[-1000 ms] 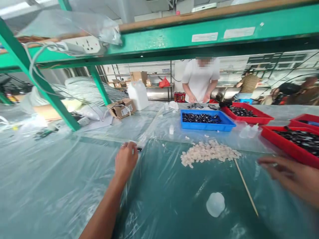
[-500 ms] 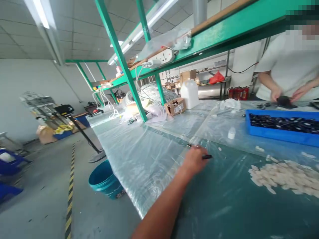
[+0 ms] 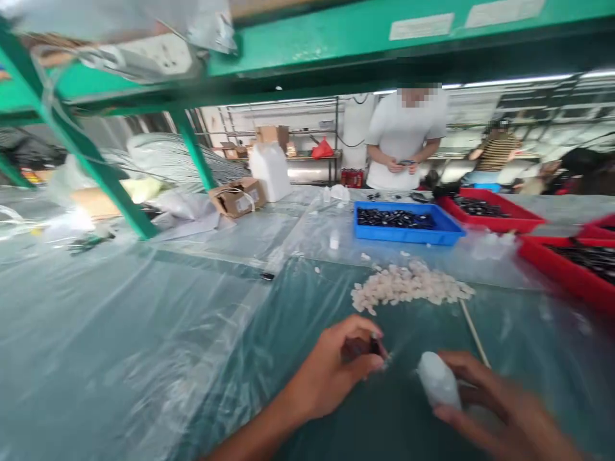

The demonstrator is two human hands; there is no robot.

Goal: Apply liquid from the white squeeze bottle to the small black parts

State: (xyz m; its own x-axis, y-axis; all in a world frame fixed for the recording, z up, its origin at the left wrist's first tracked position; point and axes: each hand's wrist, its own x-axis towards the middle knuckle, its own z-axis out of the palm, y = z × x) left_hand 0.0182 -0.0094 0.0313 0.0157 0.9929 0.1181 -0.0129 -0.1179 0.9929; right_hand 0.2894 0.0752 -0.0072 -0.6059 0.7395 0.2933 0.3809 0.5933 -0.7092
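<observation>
Left hand [image 3: 331, 374] low in view, fingers curled around a small dark part [image 3: 368, 347], pinched between thumb and fingertips; part blurred, kind not clear. Right hand [image 3: 500, 410] just right of it, closed on a small translucent white bottle [image 3: 437, 384], bottle lying tilted across the fingers, its tip pointing left toward the dark part. Narrow gap between bottle tip and part, not touching as far as visible.

Both hands over a table [image 3: 144, 333] covered in clear plastic sheet. Just beyond the hands, a pile of pale bits [image 3: 408, 285]. Thin stick [image 3: 475, 333] lying right of the pile, running down toward the right hand, near the bottle's far side. Farther beyond the pile, a blue tray [image 3: 408, 234] holding dark parts. Red trays [image 3: 552, 266] well off to the right of the grip, also with dark pieces. Small dark piece [image 3: 267, 276] on the sheet, beyond and left of the left hand. Well beyond to the left, a cardboard box [image 3: 237, 195] and a white jug [image 3: 270, 169]. Green frame [image 3: 307, 48] overhead. Across the table, past the blue tray, a person in a white shirt [image 3: 406, 144], hands together at the chest on something dark.
</observation>
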